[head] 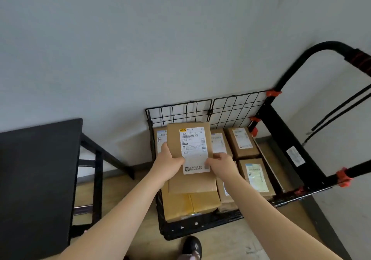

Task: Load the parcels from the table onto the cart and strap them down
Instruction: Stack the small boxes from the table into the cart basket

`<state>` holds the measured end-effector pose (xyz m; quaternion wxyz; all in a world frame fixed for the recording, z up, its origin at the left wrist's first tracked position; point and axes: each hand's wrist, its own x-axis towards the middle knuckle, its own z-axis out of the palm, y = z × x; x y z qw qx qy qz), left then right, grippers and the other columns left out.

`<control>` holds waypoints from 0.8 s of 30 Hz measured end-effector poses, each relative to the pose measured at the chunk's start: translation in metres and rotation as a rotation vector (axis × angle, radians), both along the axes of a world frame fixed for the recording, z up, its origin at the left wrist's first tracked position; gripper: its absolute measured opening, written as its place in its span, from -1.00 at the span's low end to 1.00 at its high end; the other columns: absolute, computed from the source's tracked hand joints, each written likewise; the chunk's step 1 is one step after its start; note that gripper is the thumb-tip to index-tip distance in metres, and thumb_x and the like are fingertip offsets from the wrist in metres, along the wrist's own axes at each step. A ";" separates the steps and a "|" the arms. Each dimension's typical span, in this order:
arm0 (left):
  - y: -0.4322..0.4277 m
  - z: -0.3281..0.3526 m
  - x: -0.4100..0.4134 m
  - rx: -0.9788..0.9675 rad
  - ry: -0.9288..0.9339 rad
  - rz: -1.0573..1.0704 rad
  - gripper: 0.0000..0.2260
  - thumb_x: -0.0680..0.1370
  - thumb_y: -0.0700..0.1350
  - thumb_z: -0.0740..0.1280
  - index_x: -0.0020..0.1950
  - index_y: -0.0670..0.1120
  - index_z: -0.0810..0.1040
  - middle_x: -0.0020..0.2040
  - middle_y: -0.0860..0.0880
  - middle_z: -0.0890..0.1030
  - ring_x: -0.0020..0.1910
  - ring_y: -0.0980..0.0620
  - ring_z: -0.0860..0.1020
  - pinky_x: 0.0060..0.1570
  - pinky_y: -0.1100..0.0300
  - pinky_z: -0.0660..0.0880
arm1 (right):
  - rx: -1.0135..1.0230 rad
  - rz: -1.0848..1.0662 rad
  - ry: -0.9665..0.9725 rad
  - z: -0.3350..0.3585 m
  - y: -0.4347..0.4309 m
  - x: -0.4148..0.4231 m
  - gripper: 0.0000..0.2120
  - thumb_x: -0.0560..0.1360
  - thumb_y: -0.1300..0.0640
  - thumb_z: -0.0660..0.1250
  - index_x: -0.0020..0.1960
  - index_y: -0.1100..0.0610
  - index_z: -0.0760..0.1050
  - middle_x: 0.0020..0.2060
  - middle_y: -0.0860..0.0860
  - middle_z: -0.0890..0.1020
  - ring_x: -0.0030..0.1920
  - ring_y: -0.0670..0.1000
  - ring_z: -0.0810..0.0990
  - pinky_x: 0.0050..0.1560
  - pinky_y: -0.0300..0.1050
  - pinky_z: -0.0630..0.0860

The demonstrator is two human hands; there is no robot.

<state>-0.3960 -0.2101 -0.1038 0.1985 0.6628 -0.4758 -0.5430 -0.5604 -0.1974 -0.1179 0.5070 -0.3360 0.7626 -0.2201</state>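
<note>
Describer: Nearest the camera, at the bottom edge, a black shoe (192, 246) stands on pale wooden floor, just before the front rim of a black platform cart (200, 228). A black table (36, 179) fills the lower left. Two bare forearms reach forward from the lower corners.

Asker: What do the hands hold?

Describer: Both grip one flat brown cardboard parcel (191, 183) bearing a long white shipping label. The left hand (167, 159) clasps its left edge, thumb on top and fingers tucked out of sight. The right hand (220, 163) mirrors this on the right edge, thumb pressed at the label's margin. The parcel is over the cart's left side, above a wider brown taped carton (192, 205) already loaded. Whether it has touched down cannot be told.

Asker: How should the person set it down well?

Describer: Probably by lowering it flat, square with the carton beneath, and easing it back toward the black wire mesh panel (210, 112) so nothing overhangs the front. Any fingers beneath would need to slip out sideways as it lands, or they could be pinched. A level top layer would also suit the strapping to come.

Asker: And beyond?

Describer: To the right, small brown labelled boxes (242, 142) lie on the deck, others half hidden behind the held parcel. Farther off, the cart's curved black handle (325, 45) rises, fitted with red clips. Thin black straps (341, 108) hang loose beside it, and a plain grey wall closes the view.
</note>
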 end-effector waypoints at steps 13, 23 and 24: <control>0.001 -0.112 -0.005 0.519 -0.144 0.139 -0.31 0.52 -0.17 0.31 0.50 -0.16 -0.05 0.32 -0.14 0.44 0.16 -0.07 0.49 0.05 0.08 0.50 | 0.414 0.311 -0.149 -0.106 -0.003 0.002 -0.64 0.46 0.22 0.24 0.25 0.17 0.45 0.08 0.05 0.61 0.06 0.03 0.58 -0.06 -0.17 0.52; -0.009 -0.158 -0.010 0.542 -0.225 -0.003 -0.39 0.35 -0.13 0.30 0.41 -0.05 0.31 0.33 -0.11 0.44 -0.14 0.10 0.56 -0.39 0.30 0.48 | 0.470 0.467 -0.131 -0.142 -0.024 0.021 -0.53 0.51 0.22 0.22 0.41 0.15 0.30 0.22 0.08 0.50 0.02 0.01 0.47 -0.04 -0.18 0.44; -0.009 -0.159 -0.009 0.529 -0.217 -0.008 -0.46 0.40 -0.16 0.29 0.39 -0.06 0.34 0.32 -0.09 0.44 -0.15 0.11 0.54 -0.37 0.31 0.47 | 0.469 0.478 -0.123 -0.143 -0.025 0.022 -0.53 0.52 0.22 0.22 0.42 0.15 0.29 0.22 0.08 0.49 0.02 0.01 0.46 -0.05 -0.18 0.42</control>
